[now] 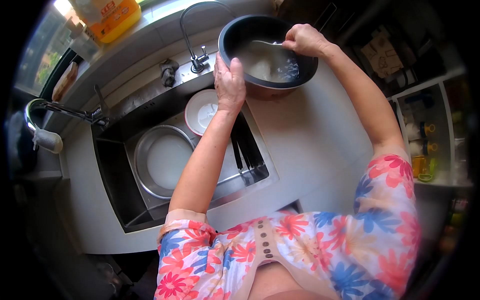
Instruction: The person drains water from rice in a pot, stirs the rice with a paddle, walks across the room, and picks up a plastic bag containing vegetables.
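Note:
A large round pot (274, 91), dark inside and brownish outside, stands on the counter right of the sink. It holds cloudy water with a whitish mass and bright reflections. My left hand (230, 82) grips the pot's left side, thumb at the rim and some fingers hidden. Over the far right rim, my right hand (305, 40) is closed round the handle of a pale spoon (262, 44). The spoon's far end reaches into the pot; its exact shape is hard to make out.
The sink (112, 172) holds a metal basin (142, 167) of cloudy liquid, a red-rimmed white bowl (192, 112) and a dark long-handled item (240, 150). A small tap (198, 62) rises behind it, a larger faucet (90, 115) left. A yellow bottle (112, 22) stands on the sill.

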{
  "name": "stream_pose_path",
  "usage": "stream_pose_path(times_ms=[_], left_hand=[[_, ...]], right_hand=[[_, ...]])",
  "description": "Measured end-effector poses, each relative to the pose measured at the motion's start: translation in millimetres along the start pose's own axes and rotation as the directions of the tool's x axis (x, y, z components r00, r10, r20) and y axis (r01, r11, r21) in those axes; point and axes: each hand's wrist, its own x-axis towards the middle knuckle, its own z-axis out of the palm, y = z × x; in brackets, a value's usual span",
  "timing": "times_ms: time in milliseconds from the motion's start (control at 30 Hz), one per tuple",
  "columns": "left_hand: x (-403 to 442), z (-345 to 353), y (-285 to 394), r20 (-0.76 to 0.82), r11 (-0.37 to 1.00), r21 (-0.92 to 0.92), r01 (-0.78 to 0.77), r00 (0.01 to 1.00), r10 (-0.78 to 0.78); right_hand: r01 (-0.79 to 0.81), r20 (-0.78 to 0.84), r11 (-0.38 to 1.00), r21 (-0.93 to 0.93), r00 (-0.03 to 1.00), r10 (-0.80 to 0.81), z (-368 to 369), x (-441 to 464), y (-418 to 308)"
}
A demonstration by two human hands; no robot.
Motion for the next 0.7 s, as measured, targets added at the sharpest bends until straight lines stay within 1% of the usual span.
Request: stream_pose_path(times_ms=[33,67,167,200,300,333,433,467,500,567,600,700], left_hand=[[1,0,-1,-0.004,1.0,0.001,-0.002,1.0,0.002],[1,0,-2,-0.007,1.0,0.002,-0.003,1.0,0.003],[-1,0,-7,-0.013,1.0,-0.008,-0.002,1.0,0.001],[-1,0,-7,-0.015,1.0,0.004,0.006,1.0,-0.006],[-2,1,-5,-0.016,0.999,0.027,0.027,1.0,-0.026],[-1,0,-6,-0.013,0.999,0.027,0.032,0.999,-0.031],[-1,1,-12,-0.017,0.999,0.028,0.023,1.0,-0.023],[-1,1,-13,-0.021,0.999,0.029,0.017,1.0,-0.016],[-1,1,-12,-0.015,1.0,0.026,0.013,1.0,-0.013],[1,1,-7,-0.003,1.0,0.02,0.007,1.0,-0.007],[2,0,-5,-0.004,1.0,0.018,0.006,1.0,-0.006],[2,0,-5,-0.011,1.0,0.016,0.005,1.0,-0.004]], right_hand=[[-0.033,-0.021,0.999,0.028,0.999,0.033,-5,0,-1],[-0.055,-0.044,0.998,-0.03,0.998,0.054,-2,4,-2],[-0.009,0.05,0.995,-0.1,0.999,0.015,17,2,-7],[0.078,0.093,0.993,-0.086,0.993,-0.07,19,-1,-7],[0.119,0.317,0.993,0.005,0.942,-0.115,9,-3,-13],[0.1,0.365,0.992,0.078,0.923,-0.121,4,-7,-17],[0.07,0.482,0.988,0.134,0.867,-0.127,-3,-16,-23],[0.063,0.491,0.985,0.16,0.861,-0.135,-9,-20,-24],[0.023,0.487,0.986,0.165,0.868,-0.102,-15,-21,-23],[0.035,0.453,0.967,0.252,0.879,-0.15,-25,-24,-21],[0.016,0.452,0.956,0.294,0.878,-0.154,-24,-25,-23],[0.031,0.469,0.963,0.268,0.869,-0.158,-7,-21,-26]])
